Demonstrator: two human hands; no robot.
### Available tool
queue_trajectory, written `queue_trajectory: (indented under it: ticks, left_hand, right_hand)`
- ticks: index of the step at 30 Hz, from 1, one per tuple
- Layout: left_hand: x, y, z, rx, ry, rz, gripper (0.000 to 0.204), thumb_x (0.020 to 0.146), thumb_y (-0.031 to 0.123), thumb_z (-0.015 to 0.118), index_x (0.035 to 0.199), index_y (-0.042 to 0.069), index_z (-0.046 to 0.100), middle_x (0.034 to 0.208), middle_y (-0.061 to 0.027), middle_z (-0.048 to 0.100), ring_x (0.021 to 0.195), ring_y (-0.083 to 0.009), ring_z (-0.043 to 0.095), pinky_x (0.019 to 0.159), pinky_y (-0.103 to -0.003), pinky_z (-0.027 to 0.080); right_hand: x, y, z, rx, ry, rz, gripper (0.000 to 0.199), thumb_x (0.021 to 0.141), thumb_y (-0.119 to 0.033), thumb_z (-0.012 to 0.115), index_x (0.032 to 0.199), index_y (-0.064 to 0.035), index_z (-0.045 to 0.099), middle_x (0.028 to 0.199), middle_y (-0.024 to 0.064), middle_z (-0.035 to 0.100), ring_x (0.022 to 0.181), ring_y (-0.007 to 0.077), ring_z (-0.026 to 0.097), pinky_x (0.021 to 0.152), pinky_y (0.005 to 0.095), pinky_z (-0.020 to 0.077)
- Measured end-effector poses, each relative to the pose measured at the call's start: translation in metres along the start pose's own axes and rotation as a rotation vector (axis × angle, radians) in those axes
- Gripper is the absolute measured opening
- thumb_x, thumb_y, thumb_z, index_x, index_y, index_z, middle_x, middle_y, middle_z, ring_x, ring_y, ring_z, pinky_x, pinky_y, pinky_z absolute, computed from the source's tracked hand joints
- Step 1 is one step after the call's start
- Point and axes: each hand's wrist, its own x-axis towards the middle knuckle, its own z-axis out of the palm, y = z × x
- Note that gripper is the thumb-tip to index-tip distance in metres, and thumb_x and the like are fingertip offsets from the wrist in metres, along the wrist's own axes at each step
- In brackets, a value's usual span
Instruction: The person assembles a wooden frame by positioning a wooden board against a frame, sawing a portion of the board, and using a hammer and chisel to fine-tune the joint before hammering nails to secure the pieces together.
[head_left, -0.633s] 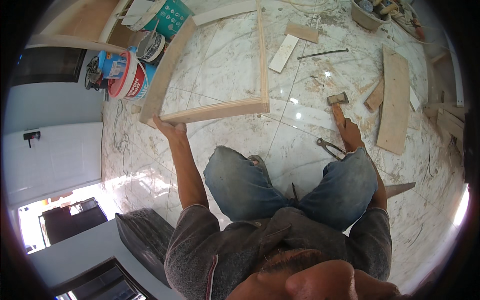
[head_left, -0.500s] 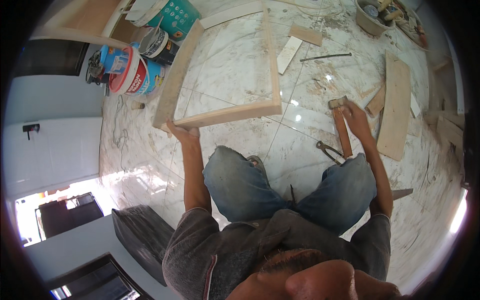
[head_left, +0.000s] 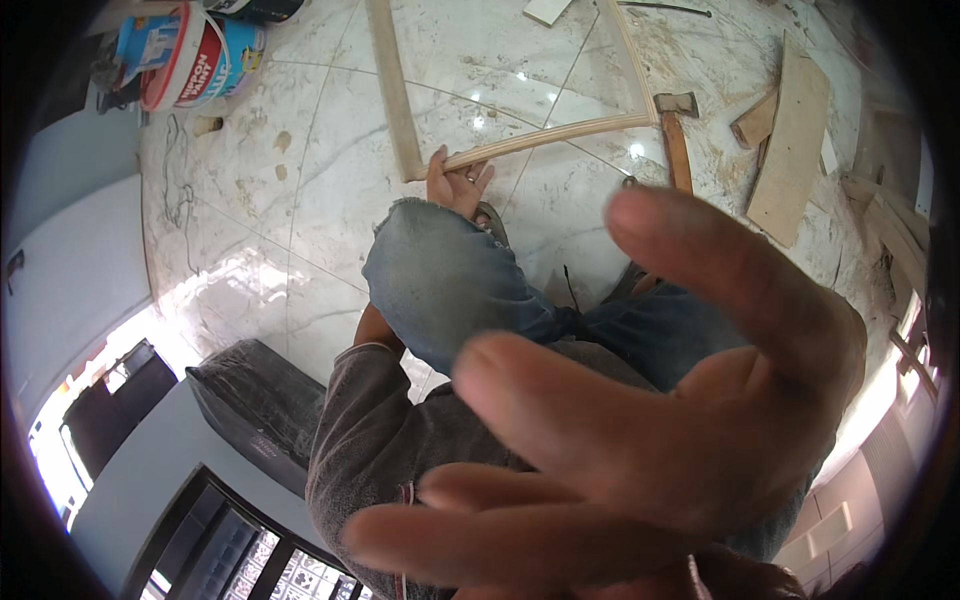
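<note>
Currently the wooden frame is found lying flat on the pale marble floor, far of the seated person's knees, and its near left corner is gripped by the left hand, whose fingers are curled over the near rail with the thumb against the left rail. The near rail's long axis is seen to run left to right, rising slightly toward the far right; the left rail runs away from the hand toward the far edge of the view. The frame thus lies directly far of the left hand, in contact with it. The right hand is raised close to the camera, fingers spread and empty, well apart from the frame and blurred by nearness; the left hand is therefore much the nearer one to the frame. A hammer is noted on the floor just right of the frame's near right corner, untouched, with a flat wooden board and smaller offcuts further right. A paint bucket is noted at far left. Compared with the earlier frames, the right hand is no longer down at the hammer handle but has been lifted toward the head, so that much of the lap is hidden; the left hand's grip on the corner is unchanged, and the frame appears larger as the view is tipped nearer.
</note>
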Motion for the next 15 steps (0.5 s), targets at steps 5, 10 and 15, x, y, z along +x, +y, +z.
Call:
queue_trajectory:
  ticks: [5,10,15]
  left_hand:
    - [0.009,-0.022,-0.003,0.064,0.04,-0.092,0.053,0.088,0.041,0.056,0.126,0.006,0.046,0.128,-0.0149,0.049,0.123,-0.0305,0.043,0.103,-0.049,0.032]
    - [0.022,-0.057,-0.009,0.046,-0.057,-0.271,0.056,0.089,0.04,0.057,0.128,0.003,0.042,0.129,-0.0173,0.047,0.125,-0.0331,0.041,0.103,-0.048,0.032]
    - [0.011,-0.025,-0.008,0.034,-0.062,-0.249,0.065,0.09,0.038,0.058,0.134,-0.001,0.031,0.135,-0.0219,0.039,0.127,-0.0371,0.038,0.106,-0.05,0.031]
  right_hand:
    - [-0.004,0.016,-0.004,0.014,0.009,0.006,0.036,0.091,-0.038,0.053,0.122,-0.0205,0.052,0.113,0.0049,0.061,0.107,0.0206,0.057,0.085,0.0405,0.049]
    - [0.028,0.021,0.011,0.087,0.015,-0.164,0.038,0.091,-0.036,0.054,0.124,-0.0155,0.053,0.113,0.0087,0.062,0.105,0.022,0.058,0.086,0.0381,0.0483]
    - [-0.001,0.138,-0.001,0.146,0.309,0.043,0.041,0.091,-0.033,0.055,0.125,-0.0105,0.055,0.112,0.0126,0.062,0.103,0.0233,0.059,0.087,0.0358,0.0476]
